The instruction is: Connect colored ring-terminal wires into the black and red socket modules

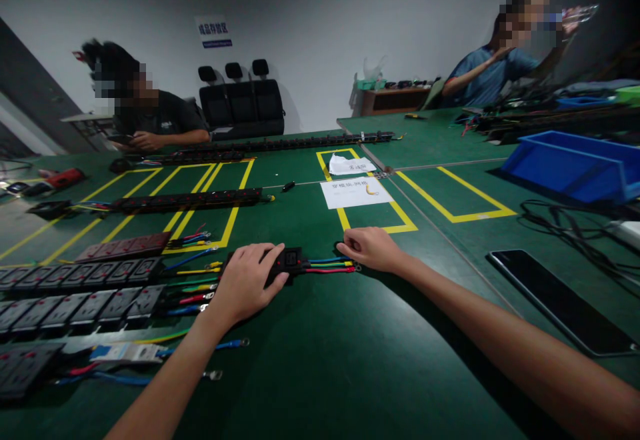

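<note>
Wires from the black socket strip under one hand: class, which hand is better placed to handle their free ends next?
Probably the right hand: it is curled close beside the wire ends, while the left hand lies over the black socket strip, farther from them.

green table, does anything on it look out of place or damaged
Mildly: the farther white paper looks crumpled and ragged-edged, unlike the flatter sheet in front of it. A small black piece also lies by itself beyond the left hand. I see no spill.
</note>
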`<state>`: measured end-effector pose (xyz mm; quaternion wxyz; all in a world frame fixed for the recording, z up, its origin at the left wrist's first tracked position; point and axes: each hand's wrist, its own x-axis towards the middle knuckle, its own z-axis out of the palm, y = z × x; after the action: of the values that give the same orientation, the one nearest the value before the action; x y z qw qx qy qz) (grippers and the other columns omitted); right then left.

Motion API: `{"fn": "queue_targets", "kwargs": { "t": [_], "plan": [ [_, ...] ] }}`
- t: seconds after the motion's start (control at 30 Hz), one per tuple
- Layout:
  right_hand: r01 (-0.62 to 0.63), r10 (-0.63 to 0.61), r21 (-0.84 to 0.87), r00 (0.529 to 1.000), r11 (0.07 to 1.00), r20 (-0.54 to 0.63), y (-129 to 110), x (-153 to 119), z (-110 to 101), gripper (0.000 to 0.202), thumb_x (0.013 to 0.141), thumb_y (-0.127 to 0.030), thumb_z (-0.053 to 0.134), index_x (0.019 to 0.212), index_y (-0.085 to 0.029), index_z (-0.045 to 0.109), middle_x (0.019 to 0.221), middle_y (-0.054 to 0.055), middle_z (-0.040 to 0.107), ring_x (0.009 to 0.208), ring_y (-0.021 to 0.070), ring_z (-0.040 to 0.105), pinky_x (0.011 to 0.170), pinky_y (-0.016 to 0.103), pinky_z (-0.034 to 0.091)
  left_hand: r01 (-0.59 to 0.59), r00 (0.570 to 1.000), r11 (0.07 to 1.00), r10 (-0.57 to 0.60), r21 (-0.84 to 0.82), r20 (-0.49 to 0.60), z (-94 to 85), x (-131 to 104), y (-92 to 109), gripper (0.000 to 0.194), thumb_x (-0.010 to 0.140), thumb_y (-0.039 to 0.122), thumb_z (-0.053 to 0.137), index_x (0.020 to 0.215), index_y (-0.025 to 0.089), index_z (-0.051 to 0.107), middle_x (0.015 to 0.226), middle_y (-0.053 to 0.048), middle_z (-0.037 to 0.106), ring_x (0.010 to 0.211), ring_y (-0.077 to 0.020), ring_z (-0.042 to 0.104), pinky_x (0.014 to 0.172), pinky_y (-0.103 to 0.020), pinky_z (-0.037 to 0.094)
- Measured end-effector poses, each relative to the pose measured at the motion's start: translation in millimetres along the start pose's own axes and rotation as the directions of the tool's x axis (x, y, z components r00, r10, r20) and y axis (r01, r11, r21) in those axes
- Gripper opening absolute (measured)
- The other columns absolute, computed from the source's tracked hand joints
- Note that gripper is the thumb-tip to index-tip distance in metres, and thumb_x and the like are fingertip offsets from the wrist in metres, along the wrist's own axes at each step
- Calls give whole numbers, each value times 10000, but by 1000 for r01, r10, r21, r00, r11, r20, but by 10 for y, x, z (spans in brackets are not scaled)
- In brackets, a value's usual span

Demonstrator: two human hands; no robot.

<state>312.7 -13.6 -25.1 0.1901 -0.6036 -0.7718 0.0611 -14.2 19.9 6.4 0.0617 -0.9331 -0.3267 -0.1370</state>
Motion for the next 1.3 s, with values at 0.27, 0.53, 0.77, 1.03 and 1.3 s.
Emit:
{"fn": "queue_targets", "kwargs": {
  "t": [0.27,0.53,0.77,1.03,1.3],
  "plan": [
    [3,-3,6,1000,1000,5,-10,-5,-7,345,983,-442,522,730,-210,550,674,8,619,585,135,486,570,279,212,2,1000,1000,-2,-10,-3,4,2,3,529,988,450,501,1423,155,552,1274,-159,645,1151,-322,598,1003,-524,468],
    [2,-2,11,1000,1000,-2,-11,-8,-8,342,979,-435,527,723,-208,543,662,0,609,578,128,488,565,275,209,-1,1000,1000,1,4,19,-13,10,13,534,989,443,499,1421,134,555,1281,-171,640,1159,-329,594,1003,-525,468],
    [2,-2,4,1000,1000,-1,-14,-5,-8,341,981,-434,524,726,-209,547,666,8,612,582,134,491,565,281,202,7,1000,1000,-7,-14,13,-16,6,12,533,987,453,499,1419,147,557,1282,-166,642,1162,-332,596,1002,-533,469],
    [3,-3,5,1000,1000,11,2,-8,6,346,978,-458,523,734,-213,544,673,10,624,577,139,506,560,278,208,16,1000,1000,-15,-23,18,-31,4,34,533,994,457,491,1425,150,558,1282,-163,643,1167,-331,595,1006,-532,466],
    [-14,14,12,1000,1000,9,-9,-18,1,351,971,-462,523,722,-215,543,656,9,618,568,142,513,552,280,216,17,999,1000,-16,-15,29,-40,-3,50,540,1001,456,484,1423,128,559,1294,-173,639,1174,-331,590,1010,-529,464]
  ]
}}
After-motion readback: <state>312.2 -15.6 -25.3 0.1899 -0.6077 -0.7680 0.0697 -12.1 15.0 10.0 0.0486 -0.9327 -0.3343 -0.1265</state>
